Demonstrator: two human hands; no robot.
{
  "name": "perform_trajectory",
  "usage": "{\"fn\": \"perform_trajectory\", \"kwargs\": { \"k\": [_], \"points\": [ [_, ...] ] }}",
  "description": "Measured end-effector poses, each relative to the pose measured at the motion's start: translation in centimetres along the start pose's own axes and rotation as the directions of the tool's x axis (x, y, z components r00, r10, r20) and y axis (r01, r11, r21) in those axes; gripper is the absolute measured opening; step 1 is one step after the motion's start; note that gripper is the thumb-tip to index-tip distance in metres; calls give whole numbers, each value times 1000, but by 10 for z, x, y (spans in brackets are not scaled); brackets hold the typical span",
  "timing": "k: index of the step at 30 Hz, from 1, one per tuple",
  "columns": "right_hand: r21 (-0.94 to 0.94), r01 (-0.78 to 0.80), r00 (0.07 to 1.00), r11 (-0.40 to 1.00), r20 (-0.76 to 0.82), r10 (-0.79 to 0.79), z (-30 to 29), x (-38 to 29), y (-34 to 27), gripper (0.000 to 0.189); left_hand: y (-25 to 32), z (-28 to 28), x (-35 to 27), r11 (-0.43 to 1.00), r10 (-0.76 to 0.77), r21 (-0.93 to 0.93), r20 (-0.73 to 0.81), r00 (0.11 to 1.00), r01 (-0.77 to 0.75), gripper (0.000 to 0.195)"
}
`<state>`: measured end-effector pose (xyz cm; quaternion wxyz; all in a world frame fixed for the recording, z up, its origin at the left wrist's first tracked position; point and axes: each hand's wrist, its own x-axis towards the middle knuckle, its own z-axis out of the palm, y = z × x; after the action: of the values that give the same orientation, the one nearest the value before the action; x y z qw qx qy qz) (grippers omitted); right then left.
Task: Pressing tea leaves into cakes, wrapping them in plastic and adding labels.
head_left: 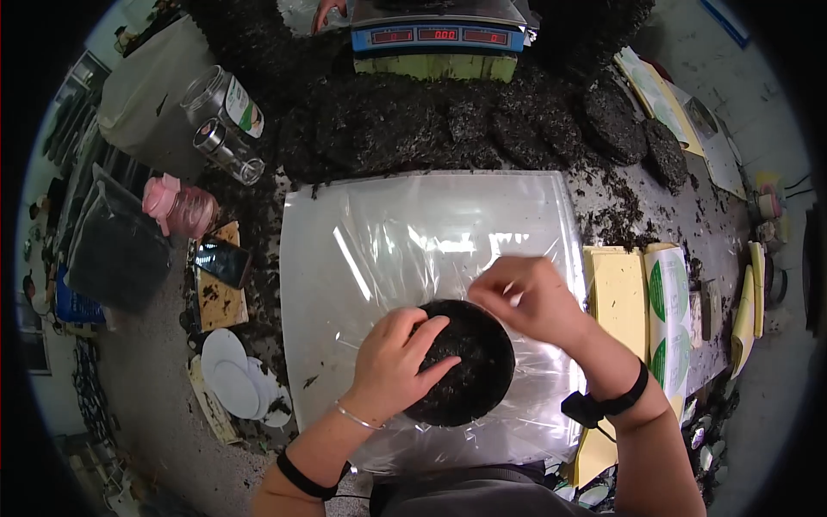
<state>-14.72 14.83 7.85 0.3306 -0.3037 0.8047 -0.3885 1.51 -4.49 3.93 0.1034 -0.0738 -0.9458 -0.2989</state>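
Note:
A round black cake of what looks like dried seaweed lies flat on a stack of clear plastic sheets or bags in front of me. My left hand rests on its left side, fingers spread over the top and thumb reaching toward the middle. At the upper right rim is my right hand, thumb and fingertips pinched together close to the edge. Nothing can be made out between those fingertips.
Loose dark seaweed and more cakes line the far side, before a digital scale. Another person's hand shows there. Jars, a pink bottle, phone and white discs sit left; yellow sheets and labels right.

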Motion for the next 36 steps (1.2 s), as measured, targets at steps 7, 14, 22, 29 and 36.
{"fn": "perform_trajectory", "kwargs": {
  "k": [7,14,22,29,36],
  "points": [
    [-707,-365,835,605,-536,-124,-146,139,181,101,-12,11,12,976,-102,-184,90,991,117,72],
    [-761,-291,894,580,-432,-117,-186,151,189,89,-24,14,4,948,-62,-312,6,998,60,74],
    [-866,154,647,476,-276,-711,-35,-84,-39,54,3,-54,-45,834,-340,-551,-462,819,35,73],
    [-835,183,874,520,-104,-474,115,-120,10,65,38,-61,-54,954,-87,-298,-321,943,-13,57],
    [-687,262,912,678,-54,-407,130,-111,-2,72,46,7,-16,927,196,298,138,971,-229,63]
  ]
}}
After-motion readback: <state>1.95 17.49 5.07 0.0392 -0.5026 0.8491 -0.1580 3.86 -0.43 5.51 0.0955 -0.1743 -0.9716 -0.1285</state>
